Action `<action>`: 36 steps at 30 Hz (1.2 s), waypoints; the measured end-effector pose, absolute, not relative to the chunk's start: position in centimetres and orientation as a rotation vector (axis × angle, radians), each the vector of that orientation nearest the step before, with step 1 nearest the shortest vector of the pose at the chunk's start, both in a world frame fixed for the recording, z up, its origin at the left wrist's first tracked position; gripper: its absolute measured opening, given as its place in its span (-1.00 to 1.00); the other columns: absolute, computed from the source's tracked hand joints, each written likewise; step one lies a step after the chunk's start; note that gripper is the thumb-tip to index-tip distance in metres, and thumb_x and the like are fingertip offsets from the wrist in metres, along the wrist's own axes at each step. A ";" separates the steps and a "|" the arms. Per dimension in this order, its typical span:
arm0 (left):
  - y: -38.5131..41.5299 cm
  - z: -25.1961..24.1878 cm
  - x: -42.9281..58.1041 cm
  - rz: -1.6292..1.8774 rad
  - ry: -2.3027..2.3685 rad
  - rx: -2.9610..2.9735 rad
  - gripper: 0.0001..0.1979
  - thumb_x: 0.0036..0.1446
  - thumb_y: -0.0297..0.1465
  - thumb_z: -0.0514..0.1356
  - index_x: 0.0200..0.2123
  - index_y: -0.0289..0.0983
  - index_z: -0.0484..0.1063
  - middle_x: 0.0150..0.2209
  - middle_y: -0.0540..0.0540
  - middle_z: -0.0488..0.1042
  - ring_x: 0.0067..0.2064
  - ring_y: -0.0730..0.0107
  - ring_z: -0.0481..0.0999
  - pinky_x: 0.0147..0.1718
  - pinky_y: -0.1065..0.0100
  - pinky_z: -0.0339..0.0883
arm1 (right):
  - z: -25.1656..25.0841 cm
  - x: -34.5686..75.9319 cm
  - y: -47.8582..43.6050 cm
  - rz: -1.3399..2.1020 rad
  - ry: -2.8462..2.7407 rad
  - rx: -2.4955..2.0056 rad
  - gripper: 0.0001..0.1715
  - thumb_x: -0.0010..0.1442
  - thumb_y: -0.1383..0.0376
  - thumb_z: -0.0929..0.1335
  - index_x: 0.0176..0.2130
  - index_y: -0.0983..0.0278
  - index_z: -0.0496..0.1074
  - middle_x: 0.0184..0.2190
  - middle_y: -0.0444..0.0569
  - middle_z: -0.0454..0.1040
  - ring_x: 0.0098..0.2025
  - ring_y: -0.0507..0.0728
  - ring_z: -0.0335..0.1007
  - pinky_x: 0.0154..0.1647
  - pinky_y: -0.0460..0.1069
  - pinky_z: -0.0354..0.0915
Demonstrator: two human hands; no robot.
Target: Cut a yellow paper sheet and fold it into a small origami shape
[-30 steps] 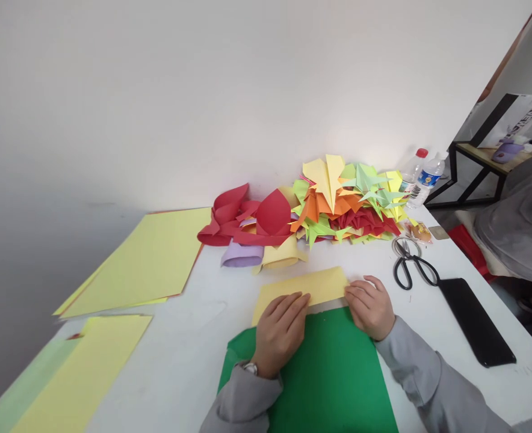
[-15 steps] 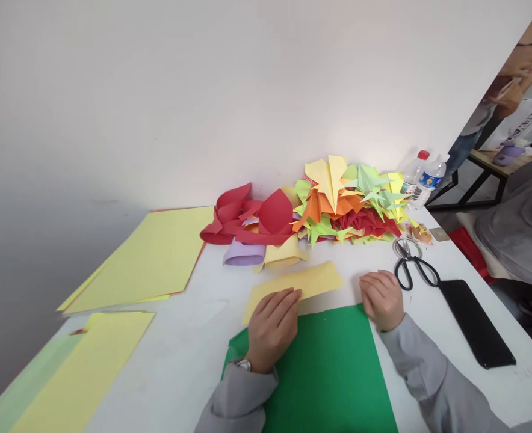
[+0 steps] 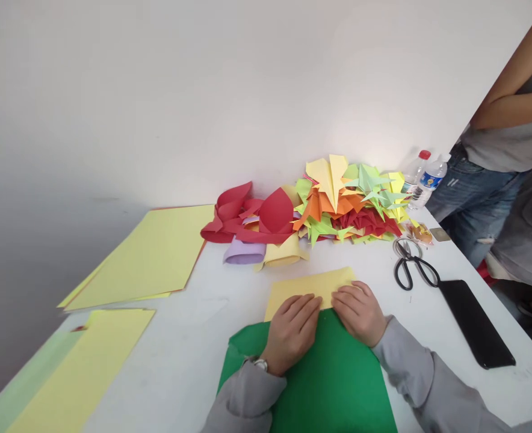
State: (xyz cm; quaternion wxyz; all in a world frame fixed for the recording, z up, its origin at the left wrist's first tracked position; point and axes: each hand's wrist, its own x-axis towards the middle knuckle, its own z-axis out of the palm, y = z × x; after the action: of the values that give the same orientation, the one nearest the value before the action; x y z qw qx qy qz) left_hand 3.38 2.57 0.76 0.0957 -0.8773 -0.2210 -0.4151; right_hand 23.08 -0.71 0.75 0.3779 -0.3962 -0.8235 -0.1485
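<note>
A yellow rectangle of paper [image 3: 309, 285] lies in front of me, overlapping the far edge of a large green sheet [image 3: 333, 385]. My left hand [image 3: 293, 328] has its fingers pressed together on the paper's near edge, thumb hidden. On the right part of that same edge, my right hand [image 3: 360, 313] also closes its fingers, with the thumb out of sight below. The fingertips of both hands almost meet near the middle of the edge. A watch [image 3: 260, 364] sits on my left wrist.
Red, purple and yellow curled paper pieces [image 3: 275, 213] and a heap of folded paper planes [image 3: 333, 180] lie along the wall. Scissors [image 3: 411, 261], a black phone-like slab [image 3: 477, 325] and bottles [image 3: 429, 180] are rightward. Yellow sheets [image 3: 144, 255] lie left. A person [image 3: 469, 180] stands beyond.
My left hand has shifted right, bringing the yellow paper along. My right hand has moved left from the bare table onto the paper. A person has come closer at the right.
</note>
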 end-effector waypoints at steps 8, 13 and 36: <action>2.2 0.7 4.3 -1.180 -0.591 -2.649 -0.79 0.14 -0.63 0.11 -0.20 -0.32 0.45 -0.17 -0.17 0.59 -0.08 0.23 0.53 -0.12 0.17 0.38 | 0.3 22.7 -0.9 -0.405 -2.091 -0.984 -0.75 0.20 0.49 0.23 -0.22 0.30 0.45 -0.32 -0.02 0.58 -0.18 0.11 0.43 -0.03 0.11 0.22; 2.6 1.2 3.5 -1.186 -0.667 -2.593 -0.80 0.12 -0.62 0.15 -0.21 -0.28 0.45 -0.18 -0.14 0.60 -0.08 0.23 0.53 -0.11 0.17 0.36 | 0.9 23.2 -0.8 -0.424 -2.050 -1.016 -0.73 0.18 0.51 0.23 -0.22 0.30 0.45 -0.32 -0.02 0.58 -0.18 0.11 0.43 -0.03 0.11 0.22; 3.8 1.5 1.9 -1.203 -0.804 -2.518 -0.83 0.09 -0.63 0.17 -0.30 -0.26 0.43 -0.17 -0.12 0.60 -0.10 0.18 0.55 -0.11 0.12 0.34 | 1.1 24.6 -0.7 -0.492 -1.980 -1.107 -0.78 0.17 0.51 0.28 -0.26 0.27 0.45 -0.32 -0.07 0.59 -0.20 0.10 0.44 -0.03 0.11 0.22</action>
State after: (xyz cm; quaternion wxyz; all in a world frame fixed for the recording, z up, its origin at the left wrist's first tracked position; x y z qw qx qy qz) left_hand 1.94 3.78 1.55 0.1183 -0.8610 -0.2747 -0.4114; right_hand 24.63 -0.75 1.11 0.3986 -0.4375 -0.7823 -0.1944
